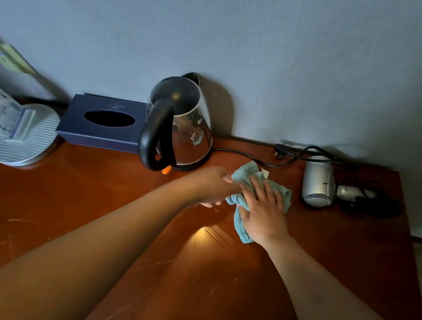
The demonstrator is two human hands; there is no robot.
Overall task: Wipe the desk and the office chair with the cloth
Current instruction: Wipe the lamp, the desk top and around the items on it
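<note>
Cloth (250, 185) is bunched up on the desk (114, 214), toward the back right part of the top, with a big open stretch of scratched wood in front and to the left, and the right edge not far off. Right hand (265, 211) lies flat on top of it, fingers spread, pressing down. Left hand (214, 185) is at the cloth's left edge and looks to be pinching it. Kettle (180, 122) sits just behind, its cord (246, 157) running past the cloth; hair dryer (319, 181) close on the right, tissue box (103, 121) and round lamp base (21, 137) further left.
</note>
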